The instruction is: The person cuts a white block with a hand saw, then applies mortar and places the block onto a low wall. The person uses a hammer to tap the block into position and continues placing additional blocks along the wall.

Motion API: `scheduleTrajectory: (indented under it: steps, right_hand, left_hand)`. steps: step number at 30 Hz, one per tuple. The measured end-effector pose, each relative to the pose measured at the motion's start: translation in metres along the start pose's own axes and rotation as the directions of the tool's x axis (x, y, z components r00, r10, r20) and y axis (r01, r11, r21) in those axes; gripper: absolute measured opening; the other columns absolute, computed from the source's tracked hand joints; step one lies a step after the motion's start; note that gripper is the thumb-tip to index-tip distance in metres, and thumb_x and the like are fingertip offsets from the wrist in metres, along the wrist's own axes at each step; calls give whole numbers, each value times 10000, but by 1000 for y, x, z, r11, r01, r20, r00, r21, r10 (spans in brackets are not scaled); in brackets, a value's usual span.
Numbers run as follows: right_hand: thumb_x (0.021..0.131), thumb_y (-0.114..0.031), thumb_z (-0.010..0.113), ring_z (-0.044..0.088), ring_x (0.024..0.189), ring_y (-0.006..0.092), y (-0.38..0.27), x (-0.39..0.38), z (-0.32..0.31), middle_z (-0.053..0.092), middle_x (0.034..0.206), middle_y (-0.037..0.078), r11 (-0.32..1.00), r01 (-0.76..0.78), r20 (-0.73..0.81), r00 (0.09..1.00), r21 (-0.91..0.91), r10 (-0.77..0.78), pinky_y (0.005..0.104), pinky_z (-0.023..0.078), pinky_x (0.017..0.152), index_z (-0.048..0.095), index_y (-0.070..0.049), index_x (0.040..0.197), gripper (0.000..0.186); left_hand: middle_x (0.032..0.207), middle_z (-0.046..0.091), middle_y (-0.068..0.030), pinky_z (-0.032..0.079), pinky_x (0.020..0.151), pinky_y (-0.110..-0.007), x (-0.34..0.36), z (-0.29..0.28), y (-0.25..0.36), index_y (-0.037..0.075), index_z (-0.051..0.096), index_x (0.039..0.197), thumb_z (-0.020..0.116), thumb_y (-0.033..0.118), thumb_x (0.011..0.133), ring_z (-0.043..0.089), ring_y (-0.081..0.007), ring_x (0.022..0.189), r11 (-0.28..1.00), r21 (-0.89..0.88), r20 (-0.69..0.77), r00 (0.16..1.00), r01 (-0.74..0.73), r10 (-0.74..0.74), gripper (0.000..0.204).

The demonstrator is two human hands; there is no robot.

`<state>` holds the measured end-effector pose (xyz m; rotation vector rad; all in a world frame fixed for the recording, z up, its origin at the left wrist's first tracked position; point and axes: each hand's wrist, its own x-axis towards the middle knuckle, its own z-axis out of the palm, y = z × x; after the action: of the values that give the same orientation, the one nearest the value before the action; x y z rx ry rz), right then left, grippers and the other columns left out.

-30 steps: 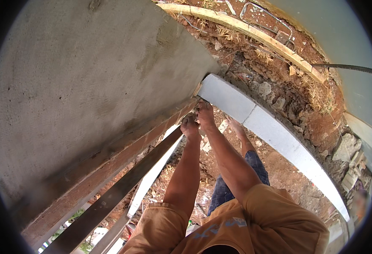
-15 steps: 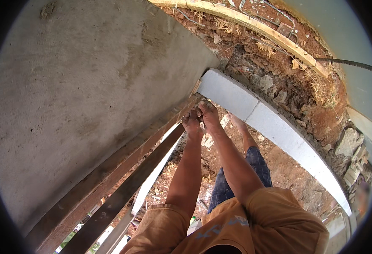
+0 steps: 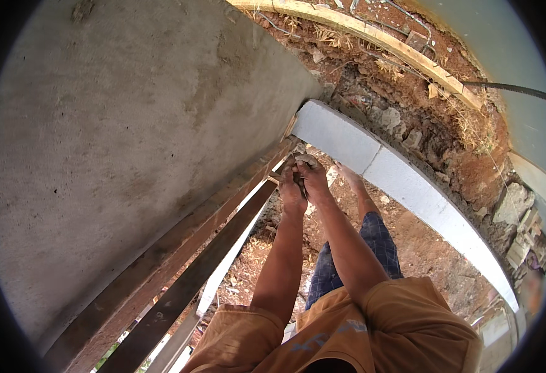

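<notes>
My left hand point(image 3: 293, 188) and my right hand point(image 3: 313, 176) are close together, fingers curled inward. Whatever lies between them is hidden by the fingers and too small to name. Just left of my left hand is the upper end of a dark wooden beam point(image 3: 183, 297), which slants down to the lower left. Beside it, a reddish-brown timber point(image 3: 155, 280) runs along the edge of a large grey concrete surface point(image 3: 142, 124). Both forearms reach up from the lower edge.
A pale block wall point(image 3: 409, 180) curves from near my hands toward the lower right. Rubble and red soil point(image 3: 409, 124) lie beyond it, with a long yellowish timber point(image 3: 372, 34) and murky water point(image 3: 515, 43). My bare foot point(image 3: 349, 176) is beside the wall, on reddish ground.
My left hand has shifted right and slightly down, away from the dark beam's end, which now shows more. My right hand has dropped a little. The fingers of both remain curled.
</notes>
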<state>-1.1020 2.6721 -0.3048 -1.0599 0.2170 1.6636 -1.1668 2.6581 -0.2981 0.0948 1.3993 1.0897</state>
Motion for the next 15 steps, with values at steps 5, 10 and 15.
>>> scheduleTrajectory:
  steps: [5, 10, 15]
  right_hand:
    - [991, -267, 669, 585, 712, 68, -23, 6, -9, 636, 803, -34, 965, -23, 110, 992, -260, 54, 229, 437, 551, 662, -83, 1057, 196]
    - [977, -397, 678, 547, 621, 55, -30, 0, -4, 625, 773, -33, 976, 83, 179, 983, -200, -47, 226, 420, 538, 672, -92, 1059, 316]
    - [982, -335, 680, 565, 546, 95, -31, -7, 4, 640, 744, 6, 996, 28, 102, 995, -79, -20, 261, 444, 449, 651, -75, 990, 263]
  left_hand:
    - [1114, 667, -31, 504, 885, -355, 21, 13, 24, 101, 619, 1216, 571, 230, 1012, 640, -180, 1049, 992, 129, 13, 1000, 12, -14, 246]
    - [920, 665, -11, 490, 690, -308, 28, 28, 34, 114, 657, 1032, 613, 175, 962, 635, -155, 816, 972, 140, -91, 980, 188, -177, 102]
    - [838, 656, 4, 474, 596, -306, 22, 29, 42, 97, 660, 1024, 630, 142, 942, 625, -127, 718, 946, 265, -139, 978, 186, -153, 98]
